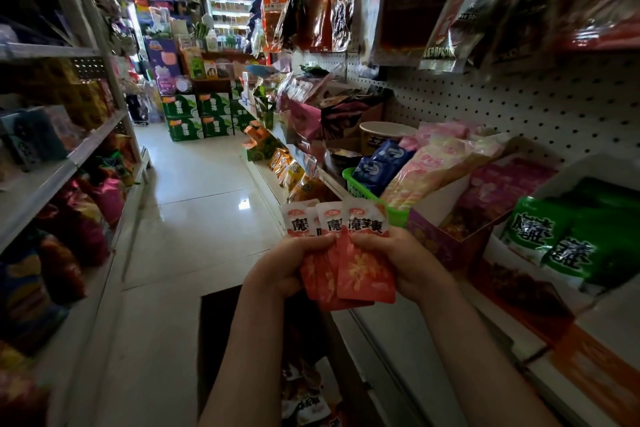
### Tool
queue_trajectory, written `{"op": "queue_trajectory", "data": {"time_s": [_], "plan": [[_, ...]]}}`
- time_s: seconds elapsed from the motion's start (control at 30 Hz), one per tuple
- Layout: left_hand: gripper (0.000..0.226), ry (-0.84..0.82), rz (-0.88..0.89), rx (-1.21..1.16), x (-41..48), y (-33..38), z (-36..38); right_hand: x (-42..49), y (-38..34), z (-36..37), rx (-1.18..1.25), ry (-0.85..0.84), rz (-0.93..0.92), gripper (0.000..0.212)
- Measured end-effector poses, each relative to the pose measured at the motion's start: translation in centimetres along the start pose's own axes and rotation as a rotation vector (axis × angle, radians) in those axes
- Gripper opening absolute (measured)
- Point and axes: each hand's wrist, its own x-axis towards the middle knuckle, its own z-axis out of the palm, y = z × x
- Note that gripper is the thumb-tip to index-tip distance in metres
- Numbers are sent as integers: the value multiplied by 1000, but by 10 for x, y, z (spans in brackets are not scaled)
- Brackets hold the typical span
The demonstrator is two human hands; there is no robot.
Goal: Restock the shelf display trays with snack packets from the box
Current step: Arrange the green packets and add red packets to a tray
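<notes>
Red packets [348, 255] gripped by left hand [289, 269], right hand [398, 258], green basket [356, 187] just beyond

Small grocery shop, seemingly; stocked shelves [388, 333]; pegboard [519, 97] packets [332, 10]; stacked cartons [197, 118]

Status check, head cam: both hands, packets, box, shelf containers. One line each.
Left hand: grips the packets' left side.
Right hand: grips their right side.
Red snack packets: fanned out, held upright, not yet placed in a tray.
Box: open, below the hands, packets inside.
Green basket: upright, full.
Purple display tray: open-topped, packets inside.
</notes>
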Motion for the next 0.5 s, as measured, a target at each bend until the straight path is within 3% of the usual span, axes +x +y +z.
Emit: {"op": "queue_trajectory", "data": {"time_s": [0.13,0.27,0.4,0.5], "plan": [[66,57,9,-30,2,-1,7,-2,-10,1,-69,123,-79,23],[55,79,6,-77,3,2,13,-6,-24,-7,29,205,-150,19],[54,42,73,-150,5,5,21,-10,-24,-4,53,76,-109,28],[71,73,109,4,5,10,36,-9,-22,6,26,-22,-144,39]]}}
